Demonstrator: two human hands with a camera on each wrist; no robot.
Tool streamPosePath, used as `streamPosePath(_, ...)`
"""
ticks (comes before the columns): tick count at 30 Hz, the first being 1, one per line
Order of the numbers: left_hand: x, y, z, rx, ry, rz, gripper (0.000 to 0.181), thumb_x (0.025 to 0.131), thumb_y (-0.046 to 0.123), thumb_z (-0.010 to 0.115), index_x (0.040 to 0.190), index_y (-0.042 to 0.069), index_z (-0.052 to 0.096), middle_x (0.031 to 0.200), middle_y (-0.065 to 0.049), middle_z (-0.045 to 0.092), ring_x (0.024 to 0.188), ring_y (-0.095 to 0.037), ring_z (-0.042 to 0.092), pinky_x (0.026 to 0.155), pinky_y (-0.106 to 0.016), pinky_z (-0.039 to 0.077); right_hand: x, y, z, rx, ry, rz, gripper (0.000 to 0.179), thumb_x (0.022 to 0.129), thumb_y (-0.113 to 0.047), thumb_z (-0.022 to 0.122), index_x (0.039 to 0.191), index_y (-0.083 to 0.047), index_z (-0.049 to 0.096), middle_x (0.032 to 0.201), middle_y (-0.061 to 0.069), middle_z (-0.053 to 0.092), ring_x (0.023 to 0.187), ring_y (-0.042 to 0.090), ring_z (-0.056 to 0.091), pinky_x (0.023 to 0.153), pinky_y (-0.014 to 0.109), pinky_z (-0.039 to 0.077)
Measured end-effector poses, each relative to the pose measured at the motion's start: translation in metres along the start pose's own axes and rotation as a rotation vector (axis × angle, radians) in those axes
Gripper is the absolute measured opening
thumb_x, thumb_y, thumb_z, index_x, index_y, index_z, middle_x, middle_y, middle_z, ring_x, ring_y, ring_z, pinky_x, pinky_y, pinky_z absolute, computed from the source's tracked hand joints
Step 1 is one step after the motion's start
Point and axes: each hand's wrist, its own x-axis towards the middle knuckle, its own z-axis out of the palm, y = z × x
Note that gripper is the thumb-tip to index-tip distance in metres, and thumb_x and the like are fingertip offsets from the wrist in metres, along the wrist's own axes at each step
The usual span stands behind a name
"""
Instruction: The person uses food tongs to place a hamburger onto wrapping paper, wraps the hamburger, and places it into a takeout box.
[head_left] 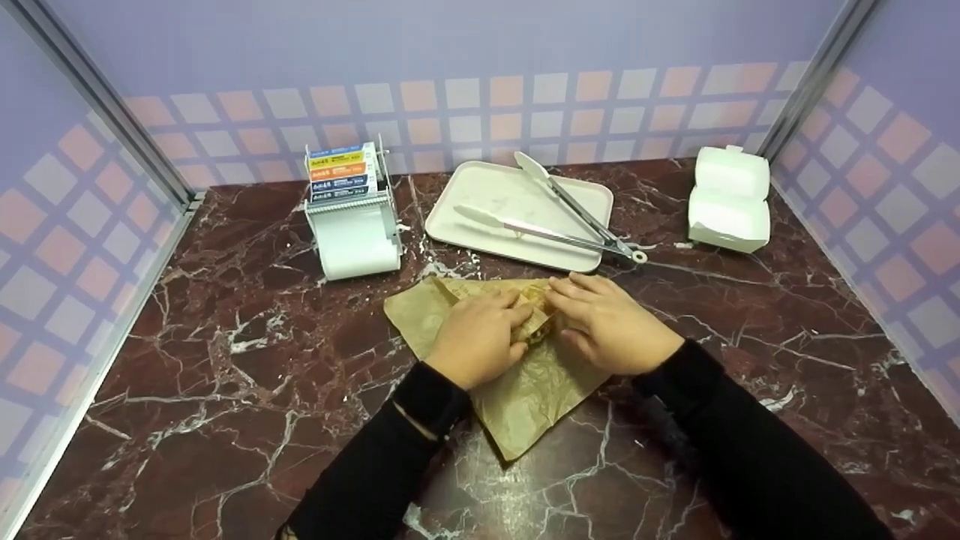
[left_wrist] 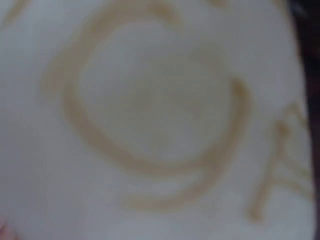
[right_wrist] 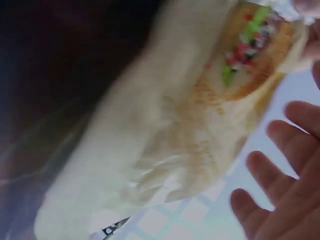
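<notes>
A sheet of brown printed wrapping paper [head_left: 540,401] lies at the middle of the table, one corner toward me. On it, partly covered by paper, is a sandwich [right_wrist: 250,50] with a toasted crust and green, red and whitish filling. My left hand [head_left: 480,337] holds the paper-covered sandwich from the left, thumb on the near side. To the right, my right hand [head_left: 611,322] lies over the paper's edge by the sandwich; its fingers [right_wrist: 272,175] look loosely extended and spread in the right wrist view. Blurred printed paper [left_wrist: 160,125] fills the left wrist view.
Behind the paper stands a pinkish-white tray [head_left: 465,191] with metal tongs [head_left: 577,214] lying open across it. A dispenser [head_left: 352,217] with a white roll and colored labels is at back left. An open white takeaway box [head_left: 729,199] sits at back right.
</notes>
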Motion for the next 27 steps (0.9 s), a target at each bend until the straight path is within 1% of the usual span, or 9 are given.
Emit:
streamPosePath(2,-0.001,0.000,-0.001,0.009,-0.007,0.009,0.061,0.098,0.047,0.069,0.154,0.026,0.053,0.168,-0.008,0.041,0.155,-0.032,0.040,0.129,-0.054,0.030,-0.001,-0.001,0.002,-0.009,-0.032,0.006,0.063,0.100,-0.026,0.068,0.159,-0.015,0.047,0.167,0.011,0.042,0.155,0.043,0.036,0.128,0.067,0.022)
streamPosePath(5,-0.003,0.001,-0.001,-0.001,-0.010,0.019,0.056,0.101,0.049,0.065,0.152,0.028,0.056,0.168,-0.007,0.041,0.155,-0.033,0.039,0.129,-0.056,0.029,-0.002,-0.002,0.005,-0.034,-0.053,0.016,0.059,0.102,-0.029,0.066,0.158,-0.022,0.049,0.167,0.005,0.041,0.156,0.043,0.035,0.128,0.069,0.020)
streamPosePath(7,-0.003,0.001,0.000,-0.019,-0.006,0.024,0.050,0.103,0.048,0.061,0.149,0.028,0.058,0.167,-0.005,0.041,0.155,-0.032,0.040,0.129,-0.056,0.029,-0.003,-0.003,0.007,-0.038,-0.047,0.017,0.055,0.103,-0.029,0.066,0.155,-0.024,0.052,0.166,0.005,0.043,0.155,0.043,0.035,0.127,0.070,0.020)
streamPosePath(10,-0.002,0.000,0.001,-0.049,0.007,0.022,0.041,0.106,0.042,0.058,0.145,0.029,0.063,0.166,0.000,0.043,0.155,-0.031,0.041,0.129,-0.056,0.029,-0.004,-0.006,0.007,-0.038,-0.047,0.022,0.051,0.103,-0.030,0.067,0.152,-0.026,0.056,0.164,0.003,0.045,0.156,0.043,0.035,0.128,0.070,0.018)
streamPosePath(12,-0.001,-0.001,0.002,-0.069,0.016,0.015,0.037,0.106,0.036,0.059,0.142,0.030,0.066,0.165,0.002,0.044,0.154,-0.030,0.042,0.129,-0.056,0.030,-0.005,-0.007,0.008,-0.038,-0.047,0.013,0.049,0.103,-0.030,0.067,0.150,-0.025,0.058,0.162,0.005,0.048,0.155,0.043,0.035,0.127,0.071,0.019)
streamPosePath(17,0.001,-0.001,0.002,-0.068,0.022,0.004,0.034,0.104,0.026,0.063,0.136,0.032,0.070,0.163,0.004,0.048,0.153,-0.030,0.044,0.127,-0.057,0.033,-0.006,-0.011,0.009,-0.052,-0.030,-0.004,0.047,0.102,-0.029,0.068,0.147,-0.023,0.062,0.159,0.007,0.053,0.153,0.045,0.039,0.125,0.073,0.022)
streamPosePath(22,0.003,0.000,0.002,-0.011,-0.002,0.000,0.038,0.104,0.017,0.058,0.137,0.032,0.070,0.163,0.004,0.048,0.153,-0.029,0.045,0.126,-0.057,0.035,-0.008,-0.014,0.006,-0.072,-0.055,-0.011,0.056,0.099,-0.039,0.071,0.151,-0.022,0.058,0.162,0.007,0.049,0.155,0.043,0.037,0.126,0.072,0.021)
streamPosePath(25,0.003,0.001,0.002,0.019,-0.014,0.002,0.044,0.104,0.009,0.054,0.138,0.032,0.068,0.164,0.004,0.046,0.153,-0.030,0.044,0.126,-0.056,0.035,-0.012,-0.017,0.002,-0.050,-0.087,-0.040,0.069,0.094,-0.050,0.073,0.154,-0.021,0.055,0.165,0.007,0.045,0.157,0.042,0.033,0.128,0.069,0.019)
streamPosePath(27,0.002,0.002,0.001,0.036,-0.023,0.003,0.048,0.103,0.005,0.053,0.139,0.033,0.068,0.165,0.004,0.045,0.154,-0.029,0.043,0.126,-0.056,0.035,-0.014,-0.021,0.000,-0.036,-0.116,-0.077,0.076,0.089,-0.058,0.075,0.152,-0.020,0.056,0.166,0.007,0.043,0.157,0.042,0.033,0.128,0.068,0.020)
